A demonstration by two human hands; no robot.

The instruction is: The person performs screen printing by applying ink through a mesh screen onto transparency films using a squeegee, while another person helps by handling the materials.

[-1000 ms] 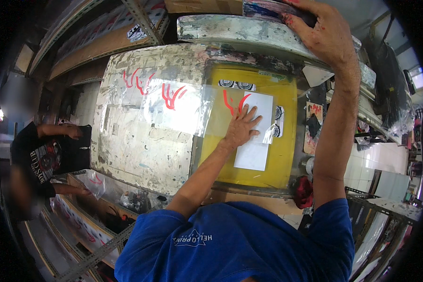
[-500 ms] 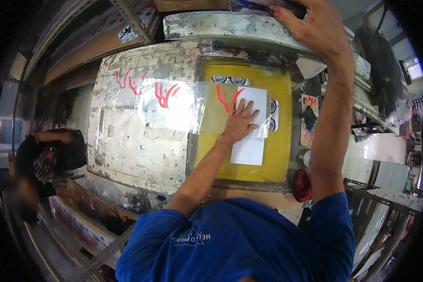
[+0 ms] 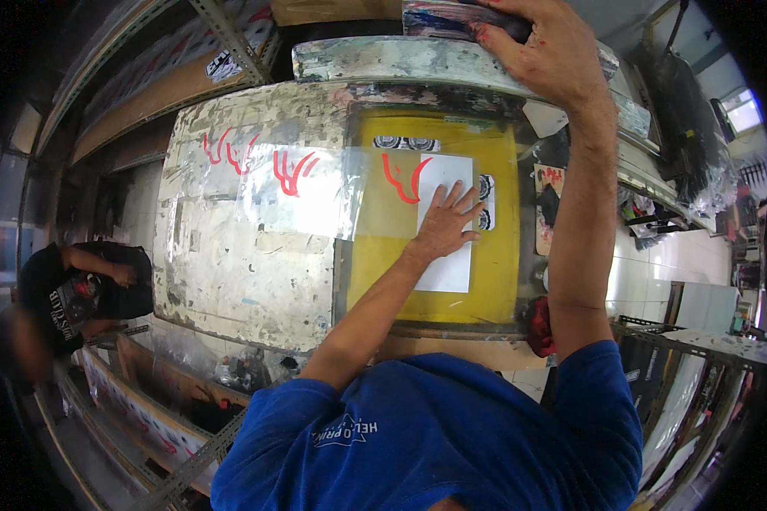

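My left hand (image 3: pixel 447 223) lies flat with spread fingers on a white paper sheet (image 3: pixel 445 277). The paper rests on a yellow panel (image 3: pixel 375 289) in the right half of a paint-stained table. Clear plastic film (image 3: pixel 371 217) with red brush-like strokes (image 3: pixel 400 177) reaches from the table onto the panel, next to the paper. At the far edge, my right hand (image 3: pixel 554 51) is closed around the end of a dark block streaked with paint (image 3: pixel 460 24). Some of its fingertips are cut off by the picture's top. Red stains show on its thumb.
A pale, paint-covered beam (image 3: pixel 383 60) runs along the table's far side. Black-and-white printed stickers (image 3: pixel 405 143) lie on the panel. Metal racks (image 3: pixel 230 43) stand at the far left. Another person (image 3: pixel 77 294) sits at the left. A dark red cloth (image 3: pixel 539 325) hangs at the near right corner.
My left hand has shifted a little to the right across the paper. My right hand stays on the dark block, more of which now shows. The whole view has moved slightly.
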